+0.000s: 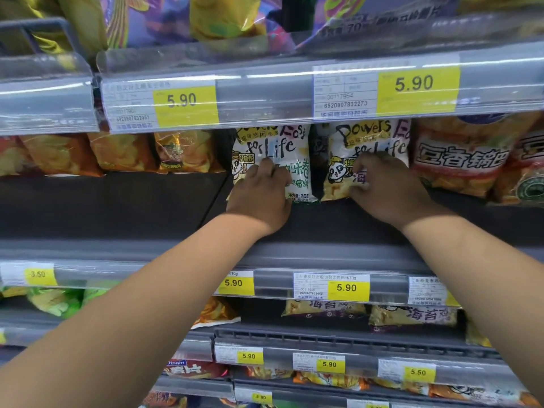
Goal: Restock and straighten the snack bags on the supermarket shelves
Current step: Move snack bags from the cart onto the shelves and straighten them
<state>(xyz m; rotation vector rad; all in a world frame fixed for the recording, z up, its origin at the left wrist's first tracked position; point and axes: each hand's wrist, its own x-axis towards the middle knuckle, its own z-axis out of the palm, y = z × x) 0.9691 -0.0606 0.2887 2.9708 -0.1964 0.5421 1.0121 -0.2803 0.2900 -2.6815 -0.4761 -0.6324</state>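
Two white snack bags with black "Powers Easy for Life" lettering stand upright side by side on the middle shelf. My left hand grips the lower front of the left white bag, fingers curled on it. My right hand grips the lower part of the right white bag, thumb at its bottom edge. Both bags stand set back from the shelf's front lip. My hands hide the lower halves of the bags.
Orange chip bags line the same shelf to the left, and red bags stand right of my right hand. The shelf front in front of the orange bags is bare dark metal. Price rails with yellow 5.90 tags run above and below. Lower shelves hold more bags.
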